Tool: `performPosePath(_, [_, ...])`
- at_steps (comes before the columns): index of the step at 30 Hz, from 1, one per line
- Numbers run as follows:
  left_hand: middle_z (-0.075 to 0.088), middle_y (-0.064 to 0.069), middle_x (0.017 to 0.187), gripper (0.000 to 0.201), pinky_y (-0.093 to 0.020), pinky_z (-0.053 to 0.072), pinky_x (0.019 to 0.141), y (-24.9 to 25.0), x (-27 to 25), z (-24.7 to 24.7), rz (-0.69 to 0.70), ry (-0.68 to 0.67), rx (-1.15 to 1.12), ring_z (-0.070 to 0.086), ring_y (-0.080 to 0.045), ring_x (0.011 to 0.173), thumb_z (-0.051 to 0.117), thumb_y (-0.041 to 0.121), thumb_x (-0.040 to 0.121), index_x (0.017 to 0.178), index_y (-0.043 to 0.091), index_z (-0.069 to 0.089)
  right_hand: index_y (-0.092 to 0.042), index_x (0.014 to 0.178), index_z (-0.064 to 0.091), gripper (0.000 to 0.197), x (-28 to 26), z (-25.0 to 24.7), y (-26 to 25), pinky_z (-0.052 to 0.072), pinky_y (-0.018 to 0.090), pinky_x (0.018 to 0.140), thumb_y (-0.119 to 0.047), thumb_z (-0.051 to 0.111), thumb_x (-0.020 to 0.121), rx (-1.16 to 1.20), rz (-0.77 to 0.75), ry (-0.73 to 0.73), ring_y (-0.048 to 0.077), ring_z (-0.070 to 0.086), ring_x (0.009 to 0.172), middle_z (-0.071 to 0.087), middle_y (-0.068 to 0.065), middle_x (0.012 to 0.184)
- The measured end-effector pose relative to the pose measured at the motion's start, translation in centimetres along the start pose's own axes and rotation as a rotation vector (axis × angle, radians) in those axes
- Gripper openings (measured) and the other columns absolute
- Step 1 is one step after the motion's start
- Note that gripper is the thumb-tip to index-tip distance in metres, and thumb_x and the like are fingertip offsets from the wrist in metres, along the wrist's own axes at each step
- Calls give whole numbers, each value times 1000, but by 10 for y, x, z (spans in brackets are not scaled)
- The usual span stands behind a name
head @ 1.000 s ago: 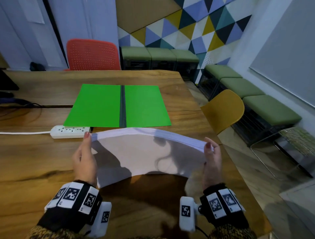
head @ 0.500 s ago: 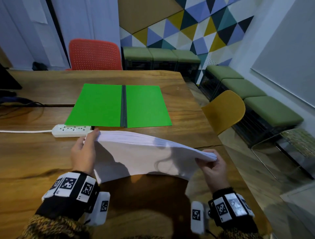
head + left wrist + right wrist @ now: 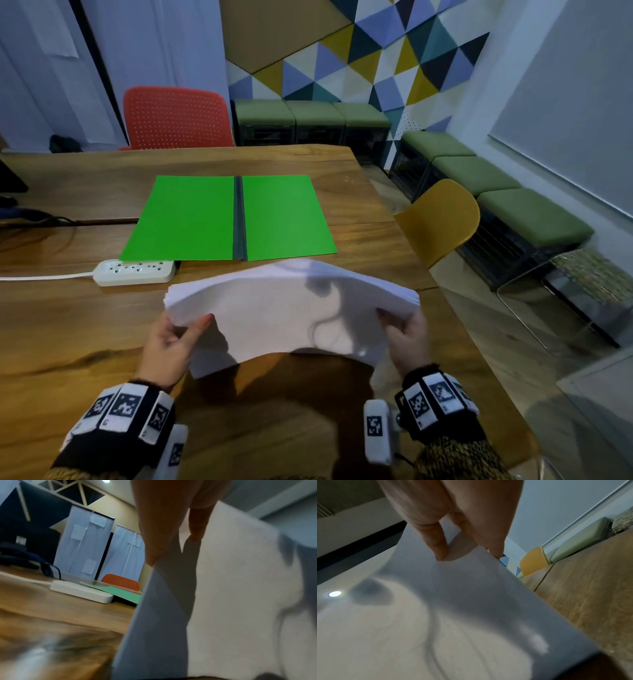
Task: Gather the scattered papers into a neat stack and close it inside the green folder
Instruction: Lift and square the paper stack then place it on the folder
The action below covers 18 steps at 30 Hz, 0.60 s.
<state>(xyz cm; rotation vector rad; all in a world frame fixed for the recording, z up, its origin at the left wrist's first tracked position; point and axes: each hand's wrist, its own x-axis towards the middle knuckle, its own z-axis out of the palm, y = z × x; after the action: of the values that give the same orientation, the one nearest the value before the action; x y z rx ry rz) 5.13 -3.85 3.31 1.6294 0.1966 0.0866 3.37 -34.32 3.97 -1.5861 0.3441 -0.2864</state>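
Two hands hold one stack of papers [image 3: 291, 308] above the near part of the table [image 3: 68, 342]. The left hand [image 3: 168, 346] pinches the stack's left side, thumb on top and fingers underneath; the right hand [image 3: 407, 332] pinches its right side in the same way. The wrist views confirm both grips, with a left thumb [image 3: 154, 534] and a right thumb [image 3: 426, 524] pressed onto the sheets, though both views are blurred and how many sheets there are cannot be told. The stack arches upward in the middle between the hands, its near edge lifted off the wood and its far edge hanging just short of the folder. Beyond the papers, one green folder [image 3: 191, 219] lies open and flat on the table, its two leaves spread either side of a dark spine [image 3: 239, 219]. One white power strip [image 3: 135, 272] sits just beside the folder's near-left corner, its cord running off to the left. The table's right edge runs close beside the right hand, and one yellow chair [image 3: 442, 219] stands past that edge. At the far side stand one red chair [image 3: 174, 118] and a row of green cushioned benches [image 3: 311, 114], with more benches along the right wall.
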Motion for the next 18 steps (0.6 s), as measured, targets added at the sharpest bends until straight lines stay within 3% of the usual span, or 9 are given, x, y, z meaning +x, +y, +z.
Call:
performPosePath(2, [63, -2, 92, 20, -28, 52, 77, 3, -1, 5, 46, 31, -30, 64, -6, 82, 54, 1, 85, 101, 13, 57, 2, 116, 51, 46, -1, 0, -3, 57, 24, 79, 18, 57, 73, 28, -34, 25, -5, 66, 78, 64, -3, 93])
performPosePath(4, [62, -2, 93, 32, -27, 52, 70, 9, -3, 3, 69, -2, -114, 61, -20, 92, 64, 12, 79, 109, 7, 55, -5, 116, 49, 47, -2, -3, -4, 54, 10, 67, 17, 56, 75, 57, -68, 51, -5, 66, 80, 62, -4, 94])
performPosePath(6, [60, 0, 98, 61, -24, 53, 68, 7, -3, -5, 70, -74, -143, 58, -18, 97, 81, 31, 55, 107, 14, 56, -17, 112, 46, 47, -4, -7, -1, 52, 10, 67, 13, 58, 77, 35, -104, 67, 4, 62, 85, 58, -3, 94])
performPosePath(7, [60, 2, 101, 64, -22, 55, 69, 7, -3, -7, 68, -108, -125, 57, -15, 97, 83, 31, 46, 103, 20, 57, -22, 108, 46, 48, -5, -8, 2, 52, 13, 70, 11, 60, 77, 25, -107, 68, 9, 59, 87, 57, -2, 94])
performPosePath(8, [60, 2, 102, 61, -22, 56, 72, 5, -4, -7, 65, -132, -114, 58, -15, 98, 83, 29, 46, 101, 25, 58, -26, 104, 48, 48, -6, -8, 4, 51, 17, 72, 11, 62, 76, 22, -93, 72, 12, 58, 88, 57, -2, 94])
performPosePath(10, [64, -4, 103, 41, -33, 53, 80, 3, -3, -3, 13, -107, -119, 59, -24, 104, 76, 22, 62, 100, 23, 60, -23, 95, 53, 41, -5, -6, 9, 50, 15, 69, 12, 62, 76, 20, -48, 98, 15, 61, 88, 60, -5, 89])
performPosePath(12, [65, -15, 100, 26, -37, 49, 80, 1, -2, 0, -45, -38, -78, 58, -35, 105, 66, 12, 75, 100, 11, 61, -14, 97, 57, 37, -5, -4, 6, 50, 8, 61, 16, 57, 76, 33, -49, 64, 2, 66, 81, 66, -11, 82])
performPosePath(15, [65, -22, 100, 31, -30, 52, 71, 4, 1, -5, -4, -21, -16, 60, -37, 101, 63, 10, 79, 106, -4, 59, -8, 104, 56, 40, -6, -6, -1, 51, 8, 64, 20, 53, 75, 58, -89, 18, -5, 66, 78, 67, -9, 86])
performPosePath(18, [62, -17, 106, 31, -38, 47, 85, -1, -3, -9, -54, -42, -46, 56, -33, 104, 60, 0, 79, 110, 5, 57, -9, 113, 49, 44, -10, -10, 7, 49, 5, 59, 14, 56, 77, 44, -23, 30, 3, 63, 84, 60, -6, 89])
